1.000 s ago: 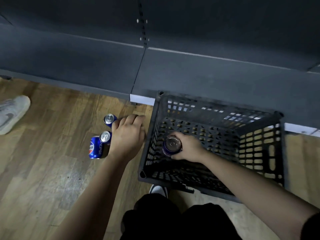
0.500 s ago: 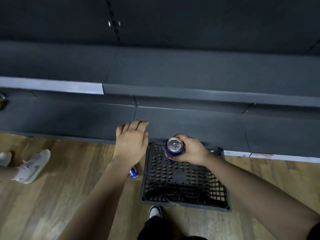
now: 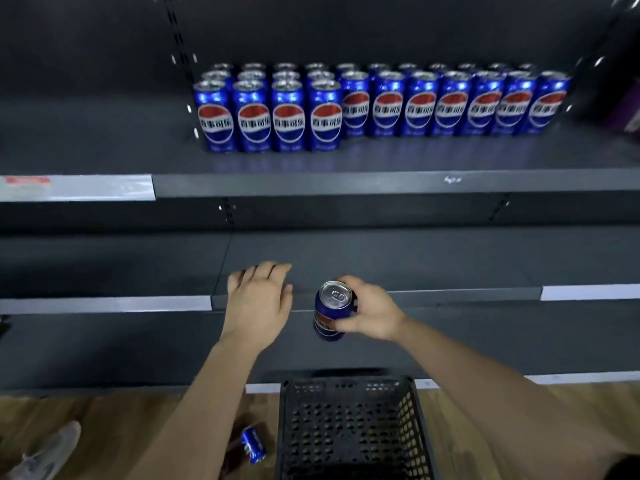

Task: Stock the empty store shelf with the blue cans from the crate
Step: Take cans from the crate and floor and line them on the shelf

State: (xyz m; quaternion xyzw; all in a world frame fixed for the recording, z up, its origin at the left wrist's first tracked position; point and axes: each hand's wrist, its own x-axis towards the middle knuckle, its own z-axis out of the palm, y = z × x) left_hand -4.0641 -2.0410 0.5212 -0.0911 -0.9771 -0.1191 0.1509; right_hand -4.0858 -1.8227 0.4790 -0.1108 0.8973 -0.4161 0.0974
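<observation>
My right hand (image 3: 372, 315) grips a blue can (image 3: 330, 311) upright, in front of the lower dark shelf's edge (image 3: 450, 294). My left hand (image 3: 258, 299) hovers beside it, fingers loosely extended, holding nothing. On the upper shelf (image 3: 346, 181) stand several rows of blue cans (image 3: 363, 105). The black plastic crate (image 3: 349, 431) sits on the wooden floor below my arms; what shows of its inside holds no cans. A blue can (image 3: 253, 445) stands on the floor just left of the crate, partly hidden by my left forearm.
A person's grey shoe (image 3: 45, 455) is at the bottom left on the wooden floor. Price-strip holders (image 3: 76, 188) run along the shelf edges. A dark purple object (image 3: 627, 109) stands at the far right of the upper shelf. The upper shelf's left section holds nothing.
My view has risen from the crate to the shelves. My right hand lifted the can out of the crate and up to lower-shelf level; my left hand rose from the floor cans.
</observation>
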